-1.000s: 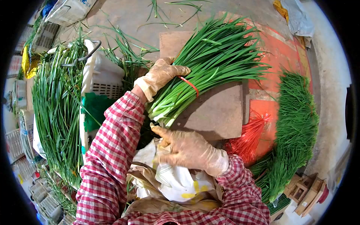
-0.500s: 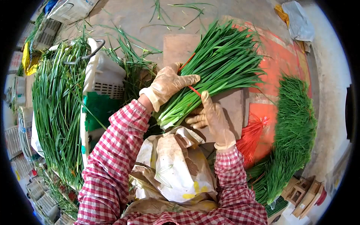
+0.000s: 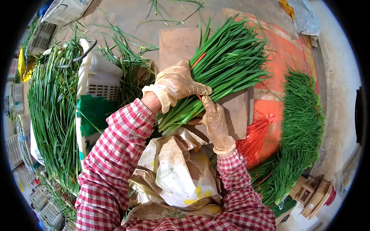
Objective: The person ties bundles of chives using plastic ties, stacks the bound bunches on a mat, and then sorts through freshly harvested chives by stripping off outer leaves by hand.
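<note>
A bundle of long green leaves [image 3: 235,57] lies slanted over a brown board [image 3: 231,111], pale stem ends toward me. A red tie crosses the bundle, partly covered by my fingers. Gloved, my left hand [image 3: 175,84] is wrapped over the bundle from the left, its thumb stretched across the stems by the tie. My right hand [image 3: 216,123], also gloved, grips the bundle's right side near the tie, its fingertips hidden beneath the stems. The two hands nearly touch at the tie.
A white crate [image 3: 102,79] heaped with loose leaves [image 3: 54,119] stands at the left. Right of the board are red strings [image 3: 256,140] on an orange sheet [image 3: 285,57], and more green bundles [image 3: 300,127]. A wooden stool [image 3: 312,194] sits at the lower right.
My right hand has come up from the stem ends to the bundle's right side by the tie. My left hand has shifted a little right along the bundle, still holding it.
</note>
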Tool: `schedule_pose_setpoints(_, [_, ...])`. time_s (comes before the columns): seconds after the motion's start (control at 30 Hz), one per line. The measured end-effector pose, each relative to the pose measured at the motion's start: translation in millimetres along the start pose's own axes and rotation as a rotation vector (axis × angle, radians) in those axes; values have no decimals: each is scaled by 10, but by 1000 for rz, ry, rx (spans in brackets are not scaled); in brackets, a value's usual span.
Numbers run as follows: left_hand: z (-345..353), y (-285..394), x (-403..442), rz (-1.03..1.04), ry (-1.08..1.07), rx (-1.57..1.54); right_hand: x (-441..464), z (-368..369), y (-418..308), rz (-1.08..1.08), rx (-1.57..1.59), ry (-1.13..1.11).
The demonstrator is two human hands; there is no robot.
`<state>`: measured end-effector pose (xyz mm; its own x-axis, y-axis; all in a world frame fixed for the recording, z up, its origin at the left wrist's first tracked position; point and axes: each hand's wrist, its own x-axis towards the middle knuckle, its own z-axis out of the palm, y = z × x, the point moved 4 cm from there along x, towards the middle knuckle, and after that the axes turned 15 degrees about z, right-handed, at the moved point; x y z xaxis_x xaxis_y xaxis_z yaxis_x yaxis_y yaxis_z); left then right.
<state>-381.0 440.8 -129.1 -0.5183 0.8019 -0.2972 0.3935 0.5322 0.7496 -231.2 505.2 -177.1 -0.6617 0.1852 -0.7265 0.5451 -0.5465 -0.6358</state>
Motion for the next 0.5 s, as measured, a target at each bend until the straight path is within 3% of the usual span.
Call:
schedule_pose_setpoints(0.13, [28, -85, 4, -7, 94, -74, 162, -120, 153, -102, -137, 63])
schedule_pose_setpoints(0.2, [84, -227, 21, 24, 130, -195, 77, -32, 107, -24, 57, 3])
schedule_pose_setpoints(0.33, [96, -249, 16, 61, 143, -403, 45, -7, 27, -60, 72, -9])
schedule_pose_setpoints(0.47, [-5, -246, -45, 212, 82, -670, 49, -253, 92, 166, 105, -154])
schedule_pose_setpoints(0.5, [-23, -241, -116, 151, 74, -770, 63, -379, 189, 259, 100, -158])
